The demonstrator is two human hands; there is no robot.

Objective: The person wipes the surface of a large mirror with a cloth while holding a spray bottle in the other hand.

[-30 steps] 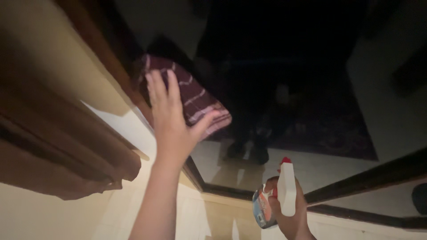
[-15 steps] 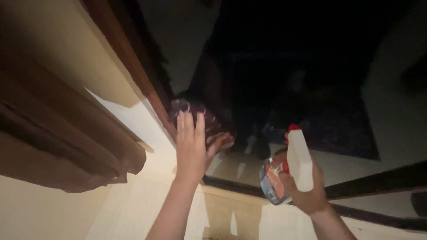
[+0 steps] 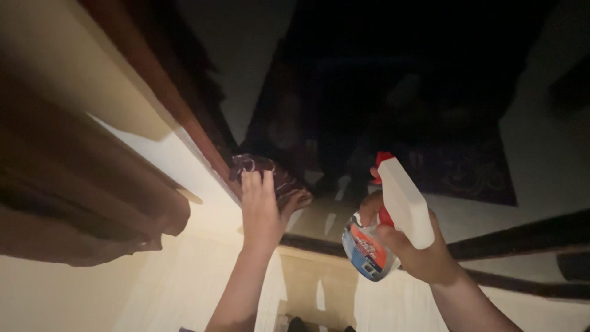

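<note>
My left hand (image 3: 263,206) presses a dark maroon checked cloth (image 3: 265,169) flat against the glass of a large mirror (image 3: 393,92), near its lower left corner beside the dark wooden frame (image 3: 184,117). My right hand (image 3: 413,249) grips a spray bottle (image 3: 386,221) with a white trigger head, a red nozzle and a clear body with a coloured label. The bottle is raised in front of the lower part of the mirror, nozzle towards the glass, a short way right of the cloth.
A brown curtain (image 3: 92,203) hangs at the left against a pale wall (image 3: 184,283). The mirror's lower frame rail (image 3: 528,237) runs to the right. The dim glass reflects a dark patterned rug (image 3: 473,169) and a pale floor.
My left hand has slid the cloth down the glass from higher up to the lower left corner. My right hand has lifted the spray bottle up and closer to the mirror.
</note>
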